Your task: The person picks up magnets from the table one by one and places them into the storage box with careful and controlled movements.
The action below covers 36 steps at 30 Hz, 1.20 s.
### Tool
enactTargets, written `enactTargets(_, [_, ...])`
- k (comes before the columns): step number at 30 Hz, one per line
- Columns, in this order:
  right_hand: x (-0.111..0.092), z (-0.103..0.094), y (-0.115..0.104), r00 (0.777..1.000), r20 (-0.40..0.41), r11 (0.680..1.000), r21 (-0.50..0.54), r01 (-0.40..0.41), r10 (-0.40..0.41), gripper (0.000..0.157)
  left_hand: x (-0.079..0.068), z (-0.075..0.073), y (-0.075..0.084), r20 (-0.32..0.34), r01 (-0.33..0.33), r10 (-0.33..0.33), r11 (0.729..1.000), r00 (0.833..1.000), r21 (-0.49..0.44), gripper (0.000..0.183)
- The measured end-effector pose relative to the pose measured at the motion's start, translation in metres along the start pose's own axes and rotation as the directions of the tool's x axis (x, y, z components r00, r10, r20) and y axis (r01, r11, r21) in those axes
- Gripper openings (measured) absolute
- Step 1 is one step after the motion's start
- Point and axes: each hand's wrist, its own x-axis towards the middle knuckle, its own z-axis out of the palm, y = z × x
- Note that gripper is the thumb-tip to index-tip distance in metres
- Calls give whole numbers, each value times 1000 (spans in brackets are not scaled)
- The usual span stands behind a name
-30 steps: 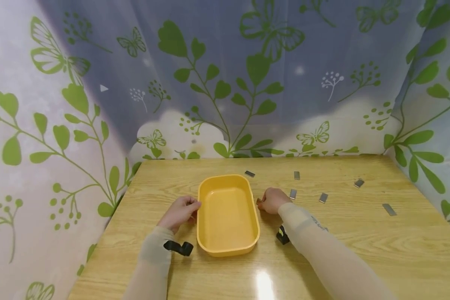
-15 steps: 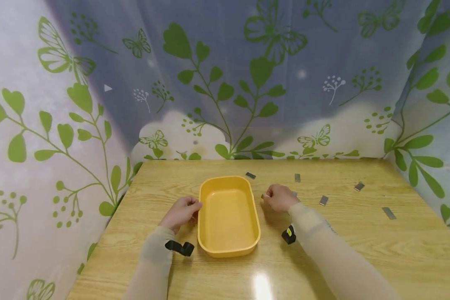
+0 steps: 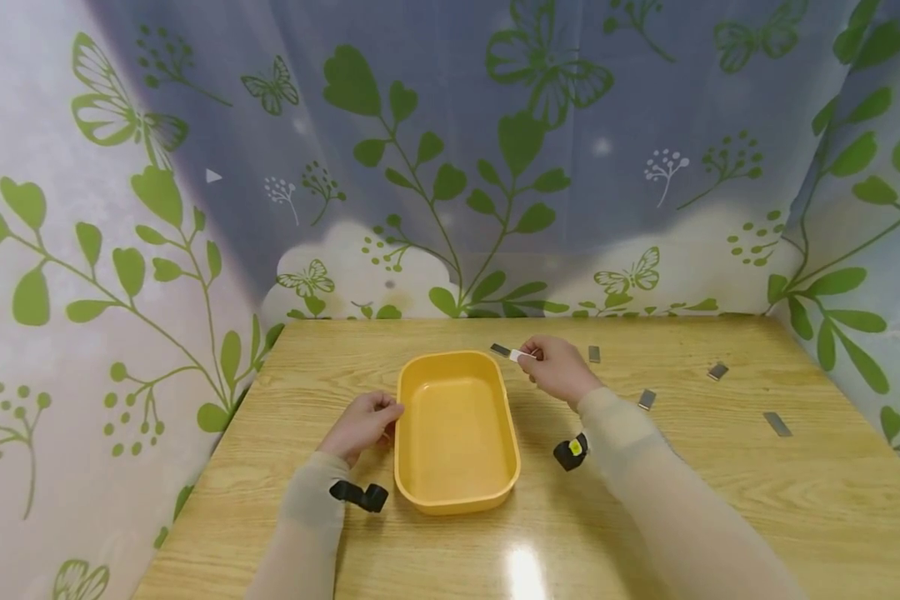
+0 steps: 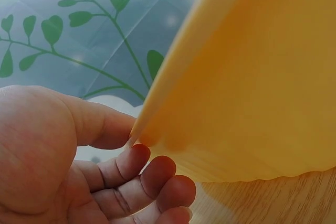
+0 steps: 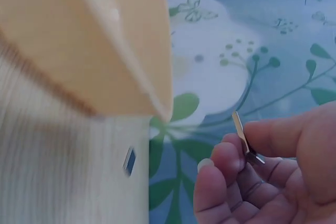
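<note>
A yellow plastic basin [image 3: 457, 507] stands on the wooden table. My left hand [image 3: 362, 425] pinches its left rim. In the left wrist view the thumb of the left hand [image 4: 68, 156] meets the basin's edge [image 4: 252, 77] and the other fingers curl beside the outer wall. Beyond the right rim, my right hand [image 3: 558, 367] is raised, pinching a small flat metal piece [image 3: 521, 356] that shines white. The right wrist view shows this metal piece [image 5: 240, 129] edge-on between thumb and fingertips, with a bent-looking lower end; its exact kind is unclear.
Another small metal piece [image 3: 499, 349] lies behind the basin's right corner. More lie to the right: one metal piece [image 3: 594, 354] at the back, one [image 3: 647, 399] nearer, one [image 3: 717, 372] farther right and one [image 3: 777, 424] near the right side. A patterned curtain [image 3: 450, 167] encloses the table.
My right hand has lifted the metal piece from beside the basin, moving away from me toward the back. Its wrist now covers the spot where another piece lay. My left hand has stayed put.
</note>
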Motion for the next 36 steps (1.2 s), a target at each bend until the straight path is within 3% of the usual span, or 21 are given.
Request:
enactTargets(8, [11, 17, -33, 999, 35, 999, 52, -1, -1, 18, 0, -1, 0, -8, -1, 0, 1000, 1000, -5, 23])
enactTargets(16, [31, 57, -48, 998, 62, 999, 37, -21, 19, 18, 1, -1, -4, -17, 19, -19, 1000, 1000, -1, 20])
enactTargets(24, [44, 94, -52, 989, 108, 985, 131, -113, 100, 19, 3, -1, -7, -30, 9, -9, 1000, 1000, 8, 20])
enactTargets(30, [48, 111, -48, 984, 95, 984, 71, -161, 154, 11, 4, -1, -5, -36, 7, -6, 1000, 999, 27, 18])
enactTargets(36, [51, 122, -40, 986, 43, 987, 7, -162, 162, 14, 4, 0, -2, -32, 3, -2, 999, 999, 32, 18])
